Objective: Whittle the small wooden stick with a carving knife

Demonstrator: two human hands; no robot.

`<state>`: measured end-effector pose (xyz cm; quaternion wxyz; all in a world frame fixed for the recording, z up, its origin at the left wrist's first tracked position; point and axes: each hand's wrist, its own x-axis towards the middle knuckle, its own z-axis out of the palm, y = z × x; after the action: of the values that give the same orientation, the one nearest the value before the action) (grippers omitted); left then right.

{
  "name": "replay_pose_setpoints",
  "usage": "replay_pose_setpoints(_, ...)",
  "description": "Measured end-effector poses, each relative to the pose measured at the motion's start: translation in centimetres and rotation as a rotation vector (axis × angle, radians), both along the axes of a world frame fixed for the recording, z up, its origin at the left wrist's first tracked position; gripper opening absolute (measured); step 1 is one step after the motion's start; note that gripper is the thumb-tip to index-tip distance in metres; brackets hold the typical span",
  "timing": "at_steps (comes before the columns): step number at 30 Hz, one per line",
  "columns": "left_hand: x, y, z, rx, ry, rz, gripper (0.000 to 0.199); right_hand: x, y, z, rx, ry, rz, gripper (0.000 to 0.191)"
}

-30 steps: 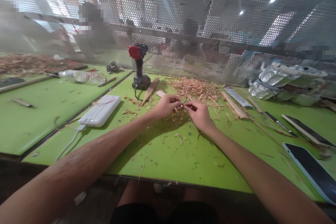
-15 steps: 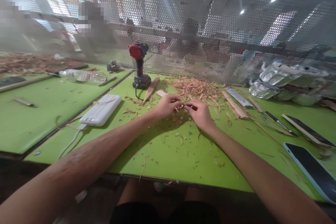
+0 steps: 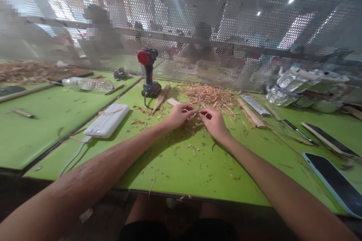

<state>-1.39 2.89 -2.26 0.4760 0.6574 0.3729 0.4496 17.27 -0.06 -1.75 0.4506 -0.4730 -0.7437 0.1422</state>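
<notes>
My left hand and my right hand meet fingertip to fingertip above the green table. Both are pinched closed, thumb against forefinger. Whatever they pinch is too small or too hidden to name. Behind the fingers lies a heap of wood shavings, and small chips are scattered on the table below them. Partly behind my left hand is a short flat piece of pale wood. A pointed wooden slat lies to its left.
A red and black cordless drill stands at the back before a perforated metal screen. At left lie a white power bank and a plastic bottle. At right are a wooden stick, a pen, a phone and foil-like packs.
The view has shifted very slightly. Both hands stay pinched together in almost the same place, with only tiny finger movement.
</notes>
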Motion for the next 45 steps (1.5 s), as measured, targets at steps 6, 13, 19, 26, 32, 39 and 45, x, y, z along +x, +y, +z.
replay_pose_setpoints(6, 0.1, -0.3, 0.5, 0.077, 0.170, -0.042, 0.015, 0.1, 0.1, 0.0, 0.043, -0.005, -0.029, 0.010)
replay_pose_setpoints(13, 0.1, -0.4, 0.2, 0.097, 0.152, 0.028, 0.009, 0.0, 0.0, -0.2, 0.033, 0.031, -0.032, 0.017)
replay_pose_setpoints(19, 0.3, -0.4, 0.1, 0.174, 0.138, 0.055, 0.009, -0.1, -0.2, -0.5, 0.057, -0.015, -0.034, 0.020)
replay_pose_setpoints(26, 0.5, -0.6, -0.1, 0.237, 0.181, 0.077, 0.009, -0.1, -0.1, -0.7, 0.082, -0.084, -0.080, 0.028)
replay_pose_setpoints(32, 0.9, -0.6, -0.2, 0.203, 0.114, 0.075, 0.007, -0.2, -0.2, -0.7, 0.099, -0.109, -0.091, 0.030)
replay_pose_setpoints(39, 0.6, -0.5, 0.3, 0.025, -0.008, 0.051, 0.008, -0.2, -0.1, -0.5, -0.117, 0.201, -0.006, 0.023)
replay_pose_setpoints(45, 0.2, -0.1, 0.5, 0.044, -0.027, 0.101, 0.008, -0.2, -0.9, 1.3, -0.478, 0.461, 0.117, 0.023)
